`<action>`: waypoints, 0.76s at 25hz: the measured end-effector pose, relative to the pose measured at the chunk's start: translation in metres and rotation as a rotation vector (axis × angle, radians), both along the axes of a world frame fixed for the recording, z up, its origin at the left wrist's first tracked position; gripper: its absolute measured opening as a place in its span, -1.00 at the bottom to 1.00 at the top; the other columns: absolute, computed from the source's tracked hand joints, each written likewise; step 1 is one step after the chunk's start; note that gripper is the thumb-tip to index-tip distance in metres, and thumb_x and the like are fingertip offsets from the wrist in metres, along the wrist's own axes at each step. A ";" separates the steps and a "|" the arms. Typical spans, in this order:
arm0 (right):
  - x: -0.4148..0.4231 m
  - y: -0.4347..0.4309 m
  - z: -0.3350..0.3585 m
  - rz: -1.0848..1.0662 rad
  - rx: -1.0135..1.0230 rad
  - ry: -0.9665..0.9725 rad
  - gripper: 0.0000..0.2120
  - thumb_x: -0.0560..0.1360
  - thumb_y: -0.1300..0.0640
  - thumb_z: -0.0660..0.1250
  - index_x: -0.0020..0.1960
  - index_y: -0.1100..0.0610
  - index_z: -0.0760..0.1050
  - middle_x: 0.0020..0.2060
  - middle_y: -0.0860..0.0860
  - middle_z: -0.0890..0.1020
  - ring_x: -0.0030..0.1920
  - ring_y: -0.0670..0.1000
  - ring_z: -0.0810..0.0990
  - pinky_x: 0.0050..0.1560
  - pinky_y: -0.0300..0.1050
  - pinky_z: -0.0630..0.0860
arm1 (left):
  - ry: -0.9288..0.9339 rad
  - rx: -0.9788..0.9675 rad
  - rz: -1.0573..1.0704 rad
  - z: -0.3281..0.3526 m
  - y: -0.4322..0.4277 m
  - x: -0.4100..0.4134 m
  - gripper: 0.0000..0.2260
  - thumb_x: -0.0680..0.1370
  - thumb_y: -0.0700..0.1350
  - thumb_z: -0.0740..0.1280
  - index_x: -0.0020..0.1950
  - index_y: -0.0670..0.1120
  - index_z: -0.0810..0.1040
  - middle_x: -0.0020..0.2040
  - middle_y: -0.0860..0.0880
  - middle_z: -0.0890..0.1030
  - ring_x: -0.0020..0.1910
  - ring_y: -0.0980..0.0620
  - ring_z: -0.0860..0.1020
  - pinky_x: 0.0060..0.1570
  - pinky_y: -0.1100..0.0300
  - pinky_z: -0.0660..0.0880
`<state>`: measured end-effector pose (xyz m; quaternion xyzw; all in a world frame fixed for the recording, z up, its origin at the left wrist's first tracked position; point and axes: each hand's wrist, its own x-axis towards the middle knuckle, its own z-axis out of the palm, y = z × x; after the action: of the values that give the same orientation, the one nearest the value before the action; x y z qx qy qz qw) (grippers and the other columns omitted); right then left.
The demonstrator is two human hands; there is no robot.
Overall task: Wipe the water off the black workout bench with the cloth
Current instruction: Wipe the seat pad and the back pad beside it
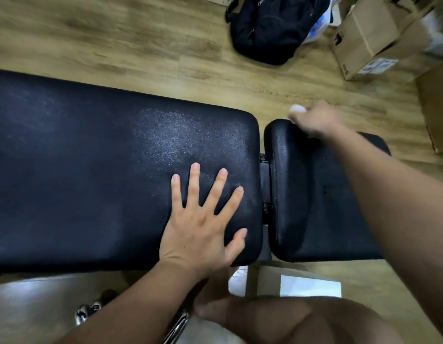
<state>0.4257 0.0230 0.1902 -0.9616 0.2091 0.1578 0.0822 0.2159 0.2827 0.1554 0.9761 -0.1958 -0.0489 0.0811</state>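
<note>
The black workout bench (91, 170) runs across the view in two pads: a long back pad on the left and a shorter seat pad (314, 207) on the right. A pale sheen of water (180, 137) covers the right part of the long pad. My left hand (205, 222) lies flat on that pad near its right end, fingers spread. My right hand (314, 119) is blurred at the far left corner of the seat pad and grips a small white cloth (297, 109), of which only a bit shows beyond the fingers.
A dark backpack (272, 28) lies on the wooden floor beyond the bench. Cardboard boxes (379, 38) stand at the far right. My bare knee (290, 321) is at the bottom, with the bench's metal frame (178, 326) beside it.
</note>
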 end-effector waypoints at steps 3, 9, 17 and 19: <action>-0.008 0.020 -0.006 0.184 0.174 -0.098 -0.61 0.55 -0.13 0.19 0.02 0.17 0.60 -0.12 0.15 0.64 -0.08 0.17 0.58 -0.06 -0.05 0.48 | -0.006 0.040 -0.013 0.000 -0.002 -0.001 -0.35 0.48 0.32 0.15 0.53 0.09 0.31 0.59 -0.10 0.18 0.54 -0.41 -0.01 0.40 -0.45 -0.02; -0.043 -0.132 0.015 -0.048 0.004 -0.163 -0.65 0.57 -0.03 0.24 0.12 0.24 0.56 -0.04 0.27 0.62 0.03 0.26 0.59 -0.09 -0.08 0.39 | -0.027 0.101 -0.019 -0.002 -0.002 -0.002 -0.35 0.49 0.32 0.11 0.53 0.08 0.31 0.58 -0.10 0.20 0.55 -0.38 0.00 0.41 -0.44 -0.01; -0.087 -0.201 0.017 -0.579 0.337 -0.184 -0.53 0.58 -0.08 0.26 0.29 0.27 0.45 0.08 0.09 0.52 0.00 0.06 0.49 -0.13 -0.12 0.47 | -0.047 0.113 -0.015 -0.005 -0.005 -0.001 -0.35 0.48 0.32 0.06 0.51 0.06 0.35 0.56 -0.10 0.25 0.54 -0.39 0.04 0.42 -0.42 -0.02; -0.127 -0.207 0.008 -0.635 0.428 -0.176 -0.53 0.60 -0.10 0.21 0.27 0.27 0.46 0.06 0.12 0.54 0.03 0.10 0.53 0.08 0.01 0.51 | -0.040 0.136 -0.008 -0.004 -0.004 -0.002 -0.35 0.49 0.32 0.04 0.52 0.06 0.33 0.57 -0.10 0.24 0.54 -0.39 0.04 0.43 -0.42 -0.02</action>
<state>0.2992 -0.1843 0.1979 -0.8200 0.4506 0.0814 0.3434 0.2143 0.2783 0.1519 0.9793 -0.1977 -0.0429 0.0105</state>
